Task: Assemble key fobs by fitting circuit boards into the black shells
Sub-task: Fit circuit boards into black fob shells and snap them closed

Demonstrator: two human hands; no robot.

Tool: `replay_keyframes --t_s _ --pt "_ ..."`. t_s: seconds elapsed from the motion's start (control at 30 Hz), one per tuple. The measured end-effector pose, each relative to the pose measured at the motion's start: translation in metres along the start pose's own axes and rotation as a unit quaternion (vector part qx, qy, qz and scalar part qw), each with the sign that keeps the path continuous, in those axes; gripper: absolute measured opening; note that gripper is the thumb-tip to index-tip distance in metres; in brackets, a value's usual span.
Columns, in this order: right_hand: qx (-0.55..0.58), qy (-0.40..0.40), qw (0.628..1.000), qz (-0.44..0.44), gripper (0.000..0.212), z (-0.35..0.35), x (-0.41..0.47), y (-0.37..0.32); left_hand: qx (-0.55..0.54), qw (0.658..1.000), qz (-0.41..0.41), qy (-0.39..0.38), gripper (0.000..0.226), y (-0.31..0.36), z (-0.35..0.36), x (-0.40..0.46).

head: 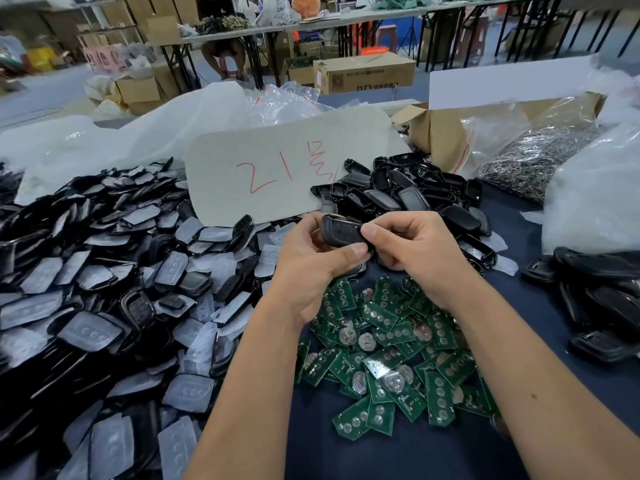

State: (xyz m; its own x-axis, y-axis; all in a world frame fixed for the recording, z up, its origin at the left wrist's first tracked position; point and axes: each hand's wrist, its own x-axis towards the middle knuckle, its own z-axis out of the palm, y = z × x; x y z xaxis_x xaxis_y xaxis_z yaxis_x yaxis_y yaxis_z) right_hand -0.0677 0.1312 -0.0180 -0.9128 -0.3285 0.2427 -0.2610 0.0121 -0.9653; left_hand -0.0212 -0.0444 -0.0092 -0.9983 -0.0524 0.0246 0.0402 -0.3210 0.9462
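Both hands are up over the middle of the counter (398,455), which wears a dark blue cloth, and between them sits one black shell (341,231). The left hand (311,268) cradles it from below and behind, thumb laid across its near edge, fingers curled round the far side. The right hand (415,247) comes in from the other end, thumb tip pressed on the shell's right edge, the other fingers folded under it. So both sets of fingers are clamped on that one shell, held in the air just above the near heap. Whether a board is already inside it, I cannot tell from here.

Right beneath the wrists lies a pile of green circuit boards (391,355), tumbled over one another, several showing round silver coin cells. Off to the left spreads a big drift of black shell halves with pale rubber button pads (104,306), covering that whole side of the counter. Behind the hands is another mound of glossy black shells (408,192), and at the far right edge a smaller pile of black parts (595,292).

A cardboard sheet (277,168) with red handwriting leans up between the two back heaps. To its right stands an open cardboard box (436,133), and next to that a clear bag of metal rings (533,161). White plastic sheeting (138,133) billows behind the left drift.
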Motion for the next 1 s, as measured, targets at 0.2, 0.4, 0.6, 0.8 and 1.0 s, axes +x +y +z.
replay_keyframes --t_s 0.2,0.4,0.6,0.8,1.0 --pt "0.059 -0.012 0.998 0.036 0.021 0.004 -0.001 -0.002 -0.025 0.999 -0.016 -0.042 0.047 0.002 -0.001 -0.001" --pt "0.141 -0.029 0.985 0.099 0.026 0.004 -0.001 -0.004 -0.003 0.999 0.001 -0.052 0.043 0.004 -0.005 -0.003" --pt "0.257 -0.095 0.951 0.145 0.025 0.001 -0.002 -0.006 -0.066 0.992 0.013 -0.109 0.037 0.011 -0.017 -0.004" --pt "0.271 -0.119 0.942 0.155 0.025 0.001 -0.003 -0.004 -0.083 0.989 0.025 -0.117 0.025 0.011 -0.015 -0.005" --pt "0.183 -0.008 0.98 0.079 0.019 0.006 0.001 -0.003 -0.076 0.994 0.028 -0.07 0.038 0.007 -0.014 -0.001"
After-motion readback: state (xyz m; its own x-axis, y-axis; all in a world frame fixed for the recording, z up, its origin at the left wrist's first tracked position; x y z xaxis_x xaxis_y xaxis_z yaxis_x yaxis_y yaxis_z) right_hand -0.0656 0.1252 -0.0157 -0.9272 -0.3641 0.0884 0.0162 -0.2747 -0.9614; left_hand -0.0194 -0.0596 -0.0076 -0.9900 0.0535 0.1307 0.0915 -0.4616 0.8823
